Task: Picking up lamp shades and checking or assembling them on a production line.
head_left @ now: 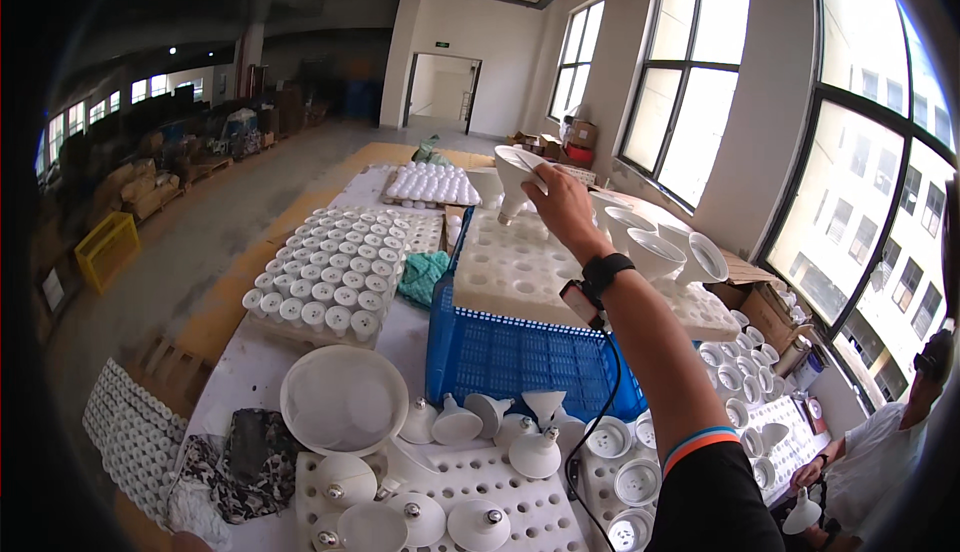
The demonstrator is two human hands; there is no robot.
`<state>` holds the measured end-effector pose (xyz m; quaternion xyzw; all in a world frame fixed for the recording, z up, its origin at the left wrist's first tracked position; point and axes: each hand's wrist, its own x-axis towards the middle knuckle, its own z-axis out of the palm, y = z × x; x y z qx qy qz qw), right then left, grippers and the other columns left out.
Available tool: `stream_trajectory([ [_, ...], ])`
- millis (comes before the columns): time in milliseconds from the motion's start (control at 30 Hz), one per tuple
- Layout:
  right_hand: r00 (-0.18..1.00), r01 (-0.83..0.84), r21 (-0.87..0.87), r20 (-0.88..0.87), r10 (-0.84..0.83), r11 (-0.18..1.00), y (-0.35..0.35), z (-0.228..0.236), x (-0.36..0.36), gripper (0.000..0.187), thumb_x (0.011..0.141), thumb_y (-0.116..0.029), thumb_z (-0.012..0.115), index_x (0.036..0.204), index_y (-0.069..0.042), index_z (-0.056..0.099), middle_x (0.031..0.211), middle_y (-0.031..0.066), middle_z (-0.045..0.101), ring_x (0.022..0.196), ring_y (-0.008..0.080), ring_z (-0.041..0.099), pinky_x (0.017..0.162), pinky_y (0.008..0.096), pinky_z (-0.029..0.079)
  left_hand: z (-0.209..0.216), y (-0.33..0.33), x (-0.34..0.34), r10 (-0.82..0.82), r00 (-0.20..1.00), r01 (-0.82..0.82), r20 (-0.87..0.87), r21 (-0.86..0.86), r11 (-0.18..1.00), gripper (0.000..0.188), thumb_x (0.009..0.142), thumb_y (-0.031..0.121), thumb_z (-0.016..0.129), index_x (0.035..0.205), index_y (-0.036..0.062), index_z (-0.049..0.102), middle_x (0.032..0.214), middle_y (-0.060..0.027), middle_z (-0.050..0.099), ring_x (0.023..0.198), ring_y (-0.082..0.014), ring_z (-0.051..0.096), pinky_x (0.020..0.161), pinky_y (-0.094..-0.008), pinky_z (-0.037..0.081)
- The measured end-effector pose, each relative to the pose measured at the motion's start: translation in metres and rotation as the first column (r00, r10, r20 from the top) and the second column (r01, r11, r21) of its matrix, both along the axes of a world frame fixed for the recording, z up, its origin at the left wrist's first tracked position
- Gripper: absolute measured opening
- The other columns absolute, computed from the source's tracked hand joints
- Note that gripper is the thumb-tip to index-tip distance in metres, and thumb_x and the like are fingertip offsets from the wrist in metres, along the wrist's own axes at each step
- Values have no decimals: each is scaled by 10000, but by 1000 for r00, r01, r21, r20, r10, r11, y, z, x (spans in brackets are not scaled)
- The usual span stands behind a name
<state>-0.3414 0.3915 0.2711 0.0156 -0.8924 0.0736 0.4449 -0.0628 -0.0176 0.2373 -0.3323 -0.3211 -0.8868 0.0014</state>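
My right hand (pixel 562 204) reaches forward and grips the rim of a white cone-shaped light bulb (pixel 511 190), its screw base pointing down. The bulb is over a pale foam tray (pixel 510 287) with rows of round holes, which rests on a blue plastic crate (pixel 500 352). Several similar wide white lamp cups (pixel 655 250) stand just right of the hand. At the lower left edge, a small skin-coloured patch may be my left hand (pixel 188 543); its fingers cannot be made out.
Nearer me, a foam tray (pixel 535 522) carries cone bulbs, beside a round white bowl (pixel 343 399) and a patterned cloth (pixel 255 462). Trays of round white lamp parts (pixel 330 272) fill the table's left. At far right, another person's hand holds a white cone bulb (pixel 801 513). A black cable (pixel 612 372) hangs from my wrist.
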Motion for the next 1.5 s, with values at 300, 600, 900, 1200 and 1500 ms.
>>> stream_trajectory([
  [300, 995, 71, 33, 67, -73, 997, 0, -20, -60, 195, 769, -230, 585, 861, -58, 576, 883, 109, 590, 839, 308, 582, 706, 409, 464, -122, -28, -76, 373, 920, -391, -118, -319, 863, 650, 847, 428, 534, 1252, -36, 329, 998, -178, 517, 761, -222, 527, 659, -326, 445],
  [600, 937, 86, 151, 324, -131, 985, -11, -46, -89, 248, 799, -256, 524, 931, -64, 608, 926, 169, 623, 897, 333, 592, 775, 435, 464, -186, -70, -56, 574, 785, -347, 234, -602, 719, 539, 849, 295, 564, 1224, -47, 381, 987, -167, 559, 798, -215, 555, 652, -324, 467],
  [900, 989, -140, 239, -3, 145, 961, -53, -11, 25, 261, 749, -100, 581, 980, 21, 583, 836, 197, 611, 760, 300, 609, 653, 348, 485, -189, -60, -44, 708, 698, -374, 109, -787, 490, 466, 828, 297, 532, 1153, -33, 480, 902, -97, 552, 710, -139, 532, 651, -268, 436],
  [1200, 621, -206, -658, 485, 616, 725, -88, -170, 274, 247, 736, 29, 601, 974, -36, 620, 854, 101, 637, 691, 168, 622, 600, 252, 484, -222, -47, 3, 592, 800, -205, 98, -883, 422, 157, 874, 106, 499, 828, -36, 545, 874, -86, 560, 710, -98, 525, 640, -234, 434],
  [1500, 416, 65, -817, 545, 729, 573, -119, -280, 370, 170, 834, -91, 555, 979, -20, 608, 752, 116, 632, 639, 192, 616, 605, 294, 477, -246, -2, -50, -97, 879, -454, -466, -761, -463, 861, 560, 259, 780, 1302, 117, 367, 1244, -198, 415, 1198, -312, 359, 1008, -494, 209],
])
